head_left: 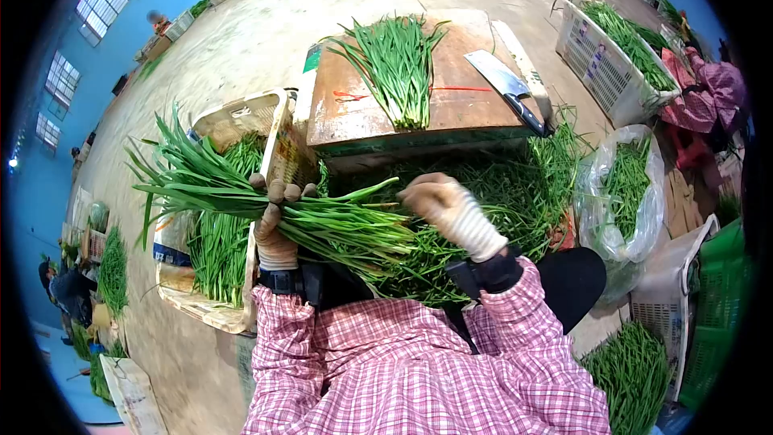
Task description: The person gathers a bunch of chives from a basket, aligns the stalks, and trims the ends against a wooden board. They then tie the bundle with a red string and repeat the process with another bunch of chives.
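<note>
Starting at the left, we see a pale plastic crate point(241, 117) with more greens standing in it, and across its near rim lies the chive bundle point(213, 185) we hold, leaf tips fanning left, cut ends pointing right. Our left hand point(275, 229), gloved, is wrapped tight round the middle of the bundle, fingers curled over the top. Our right hand point(447, 205), also gloved, sits at the stalk ends with its fingers curled. We cannot tell whether it pinches them or only rests on them. Loose trimmings point(499, 193) cover the ground beneath. Farther off stands a wooden chopping board point(459, 109) carrying a smaller chive bunch point(394, 64), with a cleaver point(507, 84) lying to its right, handle towards us. A clear bag point(628, 185) of chives sits at the right.

As we judge it, one-handed support could let stalks slide out and mix with the trimmings. Gripping too hard could bruise the leaves. A careless reach towards the board could meet the cleaver's edge.
</note>
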The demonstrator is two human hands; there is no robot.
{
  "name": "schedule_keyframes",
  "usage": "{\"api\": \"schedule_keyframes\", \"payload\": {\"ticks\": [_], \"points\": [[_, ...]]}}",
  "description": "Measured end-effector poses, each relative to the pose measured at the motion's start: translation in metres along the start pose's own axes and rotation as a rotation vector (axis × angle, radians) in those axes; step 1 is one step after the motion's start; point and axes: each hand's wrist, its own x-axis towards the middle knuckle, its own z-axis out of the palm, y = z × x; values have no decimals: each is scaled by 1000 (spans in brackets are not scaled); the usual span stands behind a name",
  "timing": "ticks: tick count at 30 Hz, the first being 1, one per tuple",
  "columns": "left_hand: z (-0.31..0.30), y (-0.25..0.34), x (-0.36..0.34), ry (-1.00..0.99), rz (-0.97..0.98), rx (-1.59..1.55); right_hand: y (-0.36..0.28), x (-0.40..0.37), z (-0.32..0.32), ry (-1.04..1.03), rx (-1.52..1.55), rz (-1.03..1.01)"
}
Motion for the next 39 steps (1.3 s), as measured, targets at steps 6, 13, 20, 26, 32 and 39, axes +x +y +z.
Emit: {"api": "schedule_keyframes", "payload": {"ticks": [6, 13, 20, 26, 32, 39], "points": [[3, -2, -6, 76, -18, 20, 5, 8, 21, -70, 41, 18], [-1, 14, -8, 125, 50, -82, 48, -18, -25, 72, -898, 153], [4, 9, -4, 85, 8, -66, 11, -22, 11, -204, 125, 264], [1, 20, -9, 98, 36, 13, 65, -15, -61, -251, -1356, 622], [5, 7, -1, 97, 21, 3, -24, 5, 16, 23, -460, -283], [-8, 30, -11, 94, 73, -19, 5, -6, -25, -112, -1011, -281]]}}
